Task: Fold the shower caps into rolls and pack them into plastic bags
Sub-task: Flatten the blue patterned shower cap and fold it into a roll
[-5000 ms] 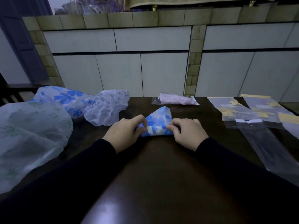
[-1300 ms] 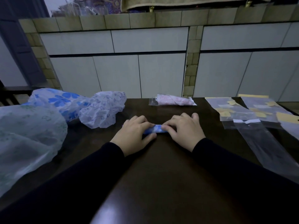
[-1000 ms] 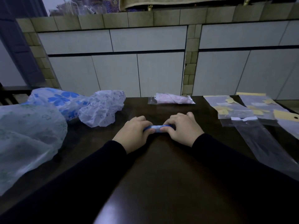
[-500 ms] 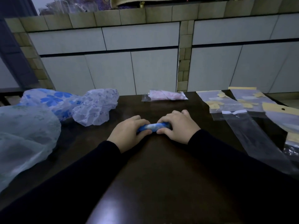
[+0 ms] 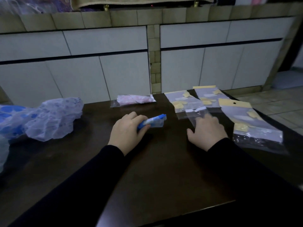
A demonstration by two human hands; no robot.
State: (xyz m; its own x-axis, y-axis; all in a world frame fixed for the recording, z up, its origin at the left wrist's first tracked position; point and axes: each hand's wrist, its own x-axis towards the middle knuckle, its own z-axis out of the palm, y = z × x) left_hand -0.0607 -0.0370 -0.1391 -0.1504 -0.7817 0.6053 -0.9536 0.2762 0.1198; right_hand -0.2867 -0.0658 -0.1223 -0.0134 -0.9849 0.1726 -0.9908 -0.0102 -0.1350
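My left hand [image 5: 126,131] grips a blue-and-white shower cap rolled into a tight roll [image 5: 153,121], its right end sticking out just above the dark table [image 5: 157,174]. My right hand [image 5: 208,130] lies spread, fingers apart, with its fingertips on a clear empty plastic bag [image 5: 195,114] to the right of the roll. A pink cap packed in a bag [image 5: 135,100] lies at the table's far edge. Loose caps, a pale lilac one [image 5: 52,118] and a blue-flowered one [image 5: 11,118], are heaped at the left.
Several clear bags with yellow header cards [image 5: 246,118] lie along the right side of the table, some reaching its edge. White cabinet fronts [image 5: 114,71] stand right behind the table. A tiled floor [image 5: 278,105] shows at far right.
The cap went from a half-folded wedge to a tight roll. My right hand has let go of the roll and moved right onto the clear bag. The view has swung right.
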